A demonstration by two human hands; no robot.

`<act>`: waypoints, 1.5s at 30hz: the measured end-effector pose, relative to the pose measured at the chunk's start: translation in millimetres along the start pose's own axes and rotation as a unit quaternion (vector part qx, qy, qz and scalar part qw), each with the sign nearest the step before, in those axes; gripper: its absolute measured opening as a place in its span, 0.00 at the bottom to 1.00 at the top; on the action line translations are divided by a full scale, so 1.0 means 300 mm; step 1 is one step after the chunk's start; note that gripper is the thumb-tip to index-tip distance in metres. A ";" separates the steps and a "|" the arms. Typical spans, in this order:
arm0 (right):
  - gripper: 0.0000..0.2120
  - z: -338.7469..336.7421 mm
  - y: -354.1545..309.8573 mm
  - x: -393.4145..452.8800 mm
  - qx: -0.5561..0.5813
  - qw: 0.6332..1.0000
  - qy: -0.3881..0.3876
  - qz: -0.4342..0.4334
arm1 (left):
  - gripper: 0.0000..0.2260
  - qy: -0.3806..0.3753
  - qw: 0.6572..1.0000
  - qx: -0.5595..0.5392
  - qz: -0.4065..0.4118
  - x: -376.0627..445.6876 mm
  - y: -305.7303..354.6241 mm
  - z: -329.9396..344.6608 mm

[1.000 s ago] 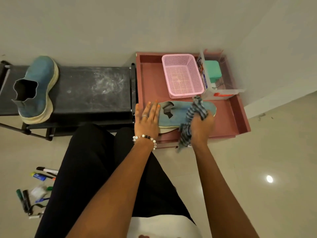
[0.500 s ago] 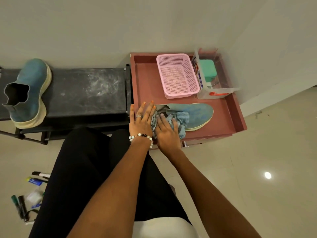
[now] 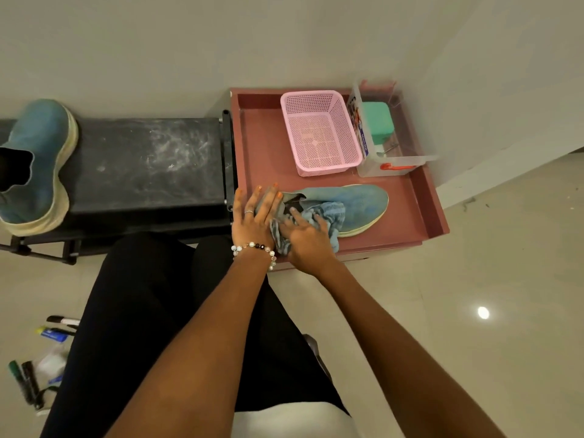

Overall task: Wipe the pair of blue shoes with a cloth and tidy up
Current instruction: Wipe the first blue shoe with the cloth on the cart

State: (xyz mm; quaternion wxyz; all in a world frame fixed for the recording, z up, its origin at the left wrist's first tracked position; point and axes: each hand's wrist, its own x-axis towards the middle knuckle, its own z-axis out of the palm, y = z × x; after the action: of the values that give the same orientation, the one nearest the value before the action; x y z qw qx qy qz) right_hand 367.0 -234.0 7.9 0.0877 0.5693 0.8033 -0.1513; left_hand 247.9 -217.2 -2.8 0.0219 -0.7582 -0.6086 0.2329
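One blue shoe [image 3: 357, 203] with a pale sole lies on its side in the dark pink tray [image 3: 262, 147], toe pointing right. My left hand [image 3: 256, 213] lies flat with straight fingers on the shoe's heel end. My right hand [image 3: 303, 235] presses a striped blue-grey cloth [image 3: 328, 213] against the shoe's opening and side, fingers spread over the cloth. The other blue shoe [image 3: 34, 162] stands on the black bench [image 3: 142, 165] at the far left, opening toward me.
A pink mesh basket [image 3: 319, 134] and a clear box [image 3: 388, 153] with a green block stand at the tray's back. Several markers and pens [image 3: 41, 352] lie on the floor at lower left. My legs in black trousers [image 3: 151, 311] are below the tray. A wall runs behind everything.
My right hand has swept the cloth from the shoe's toe end left to the heel opening and now lies flat on it. The left hand has stayed on the heel.
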 end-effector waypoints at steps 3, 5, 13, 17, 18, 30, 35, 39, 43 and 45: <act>0.23 -0.021 0.066 -0.031 0.010 0.999 0.023 -0.024 | 0.35 -0.002 1.000 -0.015 -0.002 0.006 -0.005 0.005; 0.15 -0.032 0.102 -0.030 0.066 0.995 0.063 0.030 | 0.35 0.006 1.000 -0.022 -0.003 0.006 -0.003 0.007; 0.13 -0.111 0.033 0.042 0.226 0.848 0.332 0.345 | 0.37 0.006 0.999 -0.033 -0.001 0.014 -0.006 0.005; 0.26 0.015 -0.093 0.052 0.073 0.977 0.098 0.172 | 0.34 0.005 1.000 -0.018 -0.002 0.009 -0.002 0.004; 0.25 0.031 -0.097 0.048 0.058 0.982 0.088 0.158 | 0.34 0.005 1.000 -0.013 -0.003 0.007 0.000 0.003; 0.18 0.009 -0.095 0.063 0.006 0.984 0.061 0.167 | 0.35 0.020 1.000 -0.008 -0.012 0.009 0.007 0.015; 0.20 0.026 -0.012 -0.050 -0.028 0.993 0.062 0.097 | 0.35 0.007 1.000 0.000 -0.008 0.006 0.011 0.005; 0.16 -0.006 -0.043 0.024 -0.075 0.988 0.043 0.126 | 0.38 0.005 1.000 -0.003 -0.006 0.008 0.010 0.003; 0.17 -0.008 -0.066 0.043 0.026 0.991 0.014 0.133 | 0.36 0.007 1.000 -0.002 -0.013 0.009 0.010 0.009; 0.22 -0.014 -0.001 -0.032 0.032 0.996 -0.003 0.083 | 0.36 0.015 1.000 -0.001 -0.015 0.010 0.016 0.011</act>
State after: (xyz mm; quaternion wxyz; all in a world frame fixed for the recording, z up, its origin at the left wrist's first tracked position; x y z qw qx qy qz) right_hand 370.1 -241.2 14.9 0.0847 0.6362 0.7476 -0.1708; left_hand 251.5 -216.3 -8.2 0.0340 -0.7526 -0.6194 0.2209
